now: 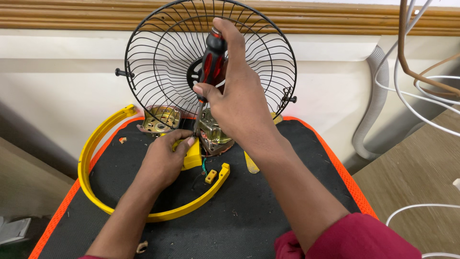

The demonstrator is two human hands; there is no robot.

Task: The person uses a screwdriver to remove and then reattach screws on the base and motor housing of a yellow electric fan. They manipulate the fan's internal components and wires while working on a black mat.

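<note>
Screwdriver [211,60], red and black, stands upright, right hand [239,103] wrapped closed around its handle, tip down at a yellow block [193,156] beside the metal motor [214,134]. Left hand [165,160] pinches that block on the black mat [249,216], wire fan guard [158,52] behind.

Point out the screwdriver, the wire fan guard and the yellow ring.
screwdriver [212,60], head view, on its red-and-black handle.
wire fan guard [158,52], head view, on its left-side wires.
yellow ring [86,158], head view, on its left arc.

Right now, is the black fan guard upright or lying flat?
Upright: the guard stands on its edge behind the mat, against the wall.
</note>
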